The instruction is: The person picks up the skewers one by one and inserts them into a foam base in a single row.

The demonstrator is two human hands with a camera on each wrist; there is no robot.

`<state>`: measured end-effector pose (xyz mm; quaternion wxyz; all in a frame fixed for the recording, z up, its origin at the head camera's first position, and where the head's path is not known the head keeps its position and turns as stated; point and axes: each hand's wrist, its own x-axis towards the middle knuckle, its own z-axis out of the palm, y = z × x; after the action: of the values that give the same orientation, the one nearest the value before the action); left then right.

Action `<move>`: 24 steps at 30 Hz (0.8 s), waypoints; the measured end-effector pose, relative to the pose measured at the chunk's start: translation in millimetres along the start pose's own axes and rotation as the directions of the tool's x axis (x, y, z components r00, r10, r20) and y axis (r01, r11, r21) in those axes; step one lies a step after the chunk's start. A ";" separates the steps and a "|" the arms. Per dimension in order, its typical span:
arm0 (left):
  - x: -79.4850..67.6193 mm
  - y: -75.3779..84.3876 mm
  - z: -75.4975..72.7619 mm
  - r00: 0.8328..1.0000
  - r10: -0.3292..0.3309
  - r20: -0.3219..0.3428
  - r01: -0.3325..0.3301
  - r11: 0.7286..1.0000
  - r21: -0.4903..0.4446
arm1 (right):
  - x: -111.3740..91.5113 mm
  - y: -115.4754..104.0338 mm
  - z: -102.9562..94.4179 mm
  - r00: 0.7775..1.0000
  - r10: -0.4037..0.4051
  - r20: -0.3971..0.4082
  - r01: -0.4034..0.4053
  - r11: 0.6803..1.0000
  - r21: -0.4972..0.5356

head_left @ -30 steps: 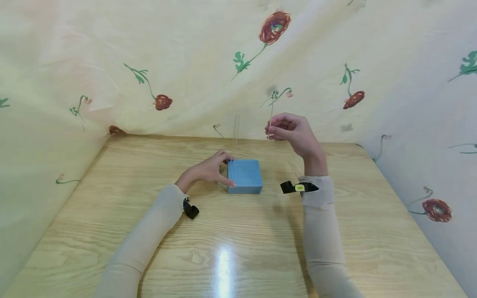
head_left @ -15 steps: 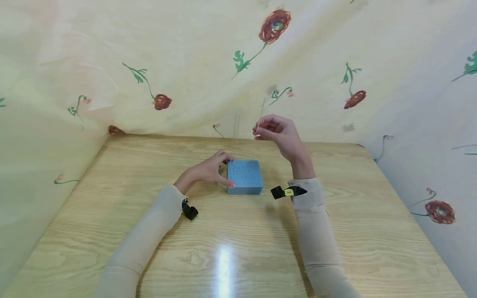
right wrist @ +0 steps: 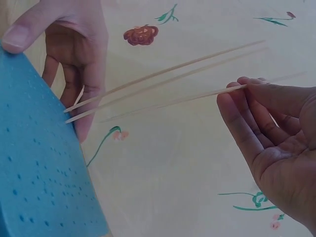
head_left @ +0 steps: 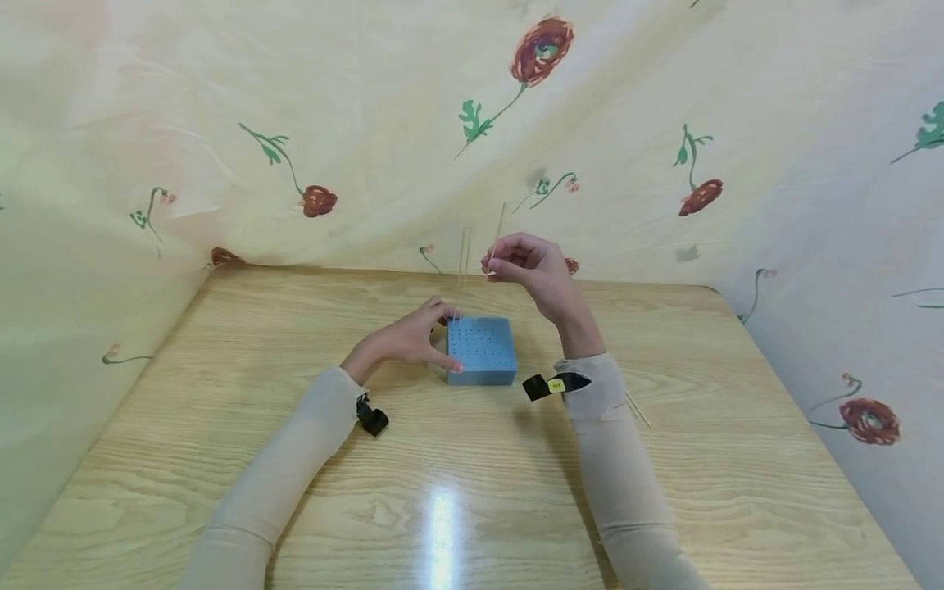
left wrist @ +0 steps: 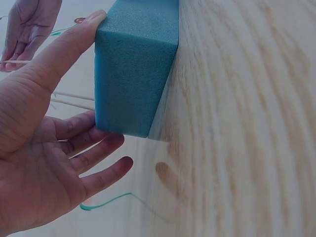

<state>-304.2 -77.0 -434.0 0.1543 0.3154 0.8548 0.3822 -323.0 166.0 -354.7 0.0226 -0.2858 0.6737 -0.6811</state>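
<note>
A blue foam block (head_left: 483, 352) with rows of small holes sits on the table. My left hand (head_left: 406, 338) holds it from the left, thumb on the near corner and fingers at the far edge, as the left wrist view shows on the block's side (left wrist: 133, 84). Two thin wooden skewers (right wrist: 168, 74) stand in holes along the block's far left edge. My right hand (head_left: 533, 269) is raised beyond the block, pinching another skewer (head_left: 501, 221) between thumb and fingertips. In the right wrist view, this skewer's pointed end (right wrist: 148, 109) is apart from the block.
More skewers (head_left: 637, 408) lie on the wooden table (head_left: 354, 508), partly hidden beneath the right forearm. A flowered cloth (head_left: 383, 131) hangs behind the table and along its sides.
My right hand has moved left with its skewer, from the block's right to near the standing skewers. Skewers on the table show on the other side of the forearm. The left hand stays put.
</note>
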 end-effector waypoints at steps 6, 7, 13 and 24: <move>0.2 -0.8 -1.1 1.000 0.008 0.000 -0.008 1.000 0.006 | 3.1 4.7 7.3 1.000 -0.008 0.003 0.008 1.000 -0.024; 0.1 -0.8 -1.1 1.000 0.008 0.001 -0.008 1.000 0.006 | 3.2 5.4 8.2 1.000 -0.010 0.004 0.010 0.999 -0.030; 0.8 -0.4 -1.0 1.000 0.008 0.003 -0.008 1.000 0.018 | 4.4 9.6 11.5 1.000 -0.005 -0.003 0.005 0.998 -0.061; 1.0 -1.3 -0.8 1.000 0.011 -0.003 -0.011 1.000 0.021 | 4.5 13.2 13.1 1.000 0.003 -0.006 -0.003 0.996 -0.089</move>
<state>-305.9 -77.4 -434.5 0.1476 0.3211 0.8572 0.3747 -325.9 151.0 -366.3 0.0088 -0.2836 0.7040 -0.6511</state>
